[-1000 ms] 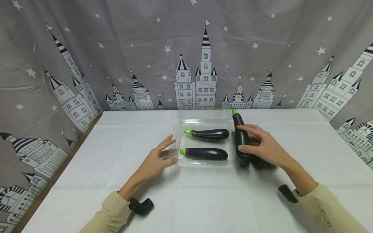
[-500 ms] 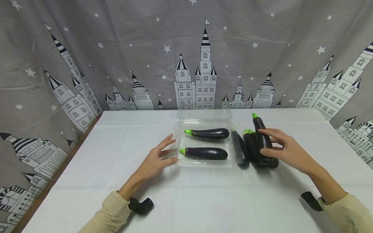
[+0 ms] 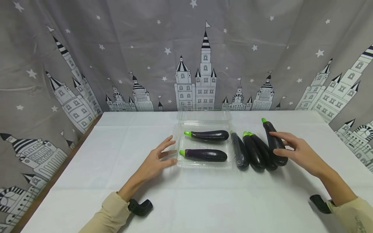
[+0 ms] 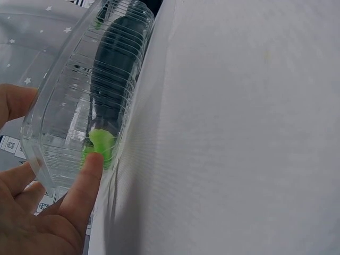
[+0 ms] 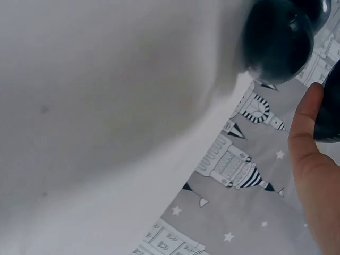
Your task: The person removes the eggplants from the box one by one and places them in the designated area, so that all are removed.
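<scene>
My right hand [image 3: 300,152] pinches a dark eggplant [image 3: 271,139] with a green stem between thumb and fingers, at the right end of a row of eggplants. Only one finger and part of that eggplant show in the right wrist view. My left hand [image 3: 155,161] rests its outstretched fingers and thumb against the left side of a clear plastic clamshell box [image 3: 204,144], whose lid is raised at the back. Inside the box lie two eggplants, a far one [image 3: 209,135] and a near one [image 3: 206,155], stems to the left.
Just right of the box, one eggplant [image 3: 240,152] leans along its wall, partly seen through clear plastic. Two more eggplants, a left one [image 3: 253,152] and a right one [image 3: 263,151], lie beside it. A white cloth [image 3: 189,197] covers the table; a grey castle-print curtain [image 3: 131,42] hangs behind.
My right hand has carried its eggplant from over the box's right edge to the right, past the other eggplants, which are now uncovered. My left hand has stayed at the box.
</scene>
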Motion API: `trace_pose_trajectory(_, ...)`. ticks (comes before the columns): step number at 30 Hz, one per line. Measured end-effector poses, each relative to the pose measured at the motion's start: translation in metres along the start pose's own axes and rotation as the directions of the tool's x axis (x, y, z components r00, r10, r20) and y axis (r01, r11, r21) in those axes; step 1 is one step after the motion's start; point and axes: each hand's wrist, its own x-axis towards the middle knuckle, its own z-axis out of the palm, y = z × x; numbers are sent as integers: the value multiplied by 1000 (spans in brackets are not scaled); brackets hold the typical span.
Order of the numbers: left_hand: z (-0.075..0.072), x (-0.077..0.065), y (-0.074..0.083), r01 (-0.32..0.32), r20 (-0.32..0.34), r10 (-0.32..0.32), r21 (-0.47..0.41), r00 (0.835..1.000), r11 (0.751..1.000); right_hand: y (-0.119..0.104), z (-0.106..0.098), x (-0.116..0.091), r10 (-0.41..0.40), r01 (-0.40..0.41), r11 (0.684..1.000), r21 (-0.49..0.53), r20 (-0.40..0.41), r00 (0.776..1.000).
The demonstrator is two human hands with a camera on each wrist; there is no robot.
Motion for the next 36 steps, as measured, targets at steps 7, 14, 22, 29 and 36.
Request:
trace_pose_trajectory(7, 0, -1, 0, 2, 4, -2, 7, 1000, 1000, 14, -4, -1, -6, 5, 1000, -13, -13, 1000)
trace_pose_trajectory(14, 0, -2, 0, 3, -1, -3, 8, 1000, 1000, 28, -9, 0, 16, -16, 1000, -18, -9, 1000)
trace_pose_trajectory(22, 0, -1, 1, -7, -5, 7, 10, 1000, 1000, 33, -10, 2, 57, -57, 998, 11, 34, 998)
trace_pose_trajectory(29, 1, -1, 1, -7, -6, 7, 10, 1000, 1000, 35, -9, 5, 93, -91, 995, -48, 49, 994)
trace_pose_trajectory(36, 1, -1, 1, -4, -7, 4, 18, 1000, 1000, 37, -6, 8, 109, -101, 990, -97, 79, 991)
